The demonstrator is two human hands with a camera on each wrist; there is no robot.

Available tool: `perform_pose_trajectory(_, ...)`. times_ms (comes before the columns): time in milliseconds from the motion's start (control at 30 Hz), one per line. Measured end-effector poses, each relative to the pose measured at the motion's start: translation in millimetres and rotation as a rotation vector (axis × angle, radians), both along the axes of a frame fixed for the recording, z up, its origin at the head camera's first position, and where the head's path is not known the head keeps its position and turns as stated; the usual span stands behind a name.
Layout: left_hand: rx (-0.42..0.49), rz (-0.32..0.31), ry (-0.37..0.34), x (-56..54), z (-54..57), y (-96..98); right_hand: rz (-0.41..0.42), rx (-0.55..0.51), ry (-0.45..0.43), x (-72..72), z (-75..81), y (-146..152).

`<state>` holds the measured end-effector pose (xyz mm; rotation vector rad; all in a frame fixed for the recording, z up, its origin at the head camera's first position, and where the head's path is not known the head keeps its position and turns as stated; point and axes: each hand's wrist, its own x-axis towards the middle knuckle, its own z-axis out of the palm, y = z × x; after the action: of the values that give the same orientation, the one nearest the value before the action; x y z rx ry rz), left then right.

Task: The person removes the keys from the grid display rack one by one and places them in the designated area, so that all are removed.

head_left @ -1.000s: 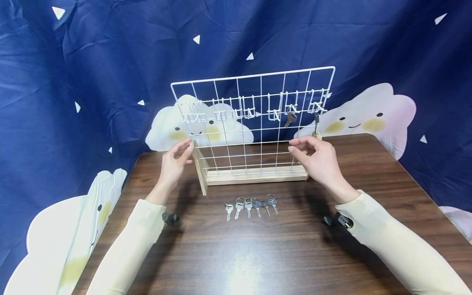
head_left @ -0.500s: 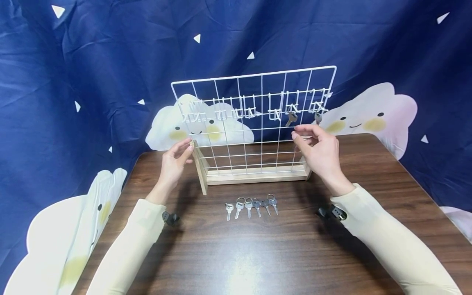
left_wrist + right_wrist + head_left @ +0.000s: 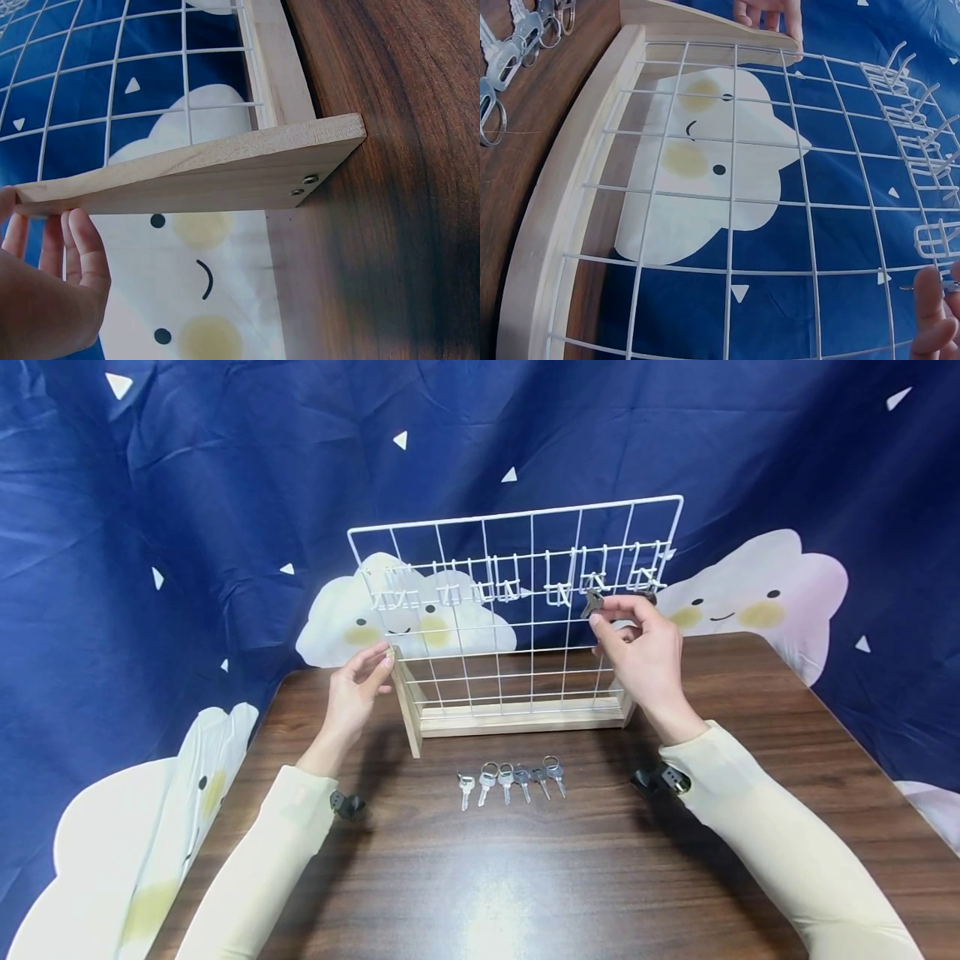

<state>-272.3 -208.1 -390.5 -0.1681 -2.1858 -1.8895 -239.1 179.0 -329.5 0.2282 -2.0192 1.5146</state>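
Observation:
A white wire grid rack with wooden ends and base stands upright on the table. The left hand grips the upper tip of its left wooden side panel, thumb on one side and fingers on the other. A key hangs below a white hook toward the right of the grid. Thumb and index finger of the right hand pinch this key; in the right wrist view the fingers hide most of it. A second key at the rightmost hook is mostly hidden behind the right hand.
Several keys with rings lie in a row on the wooden table before the rack. More white wire hooks line the grid to the left. A blue curtain with clouds and triangles hangs behind.
The right hand has risen and moved slightly left from beside the grid's lower right to the hanging key, which it now pinches. The left hand stays on the side panel.

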Motion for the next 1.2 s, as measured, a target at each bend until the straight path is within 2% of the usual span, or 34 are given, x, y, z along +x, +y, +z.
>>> perform_pose_trajectory(600, -0.007, 0.005, 0.01, -1.9, -2.2, -0.5, -0.015, -0.021, 0.035, -7.7, 8.1, -5.8)
perform_pose_trajectory(900, -0.019, 0.005, 0.009, -0.7, -0.7, -0.1, 0.047, -0.107, 0.073, -0.7, 11.5, -5.5)
perform_pose_trajectory(1200, -0.018, 0.009, -0.001, -0.9, -1.5, -0.7, 0.051, -0.117, 0.138, 11.7, 11.3, -2.2)
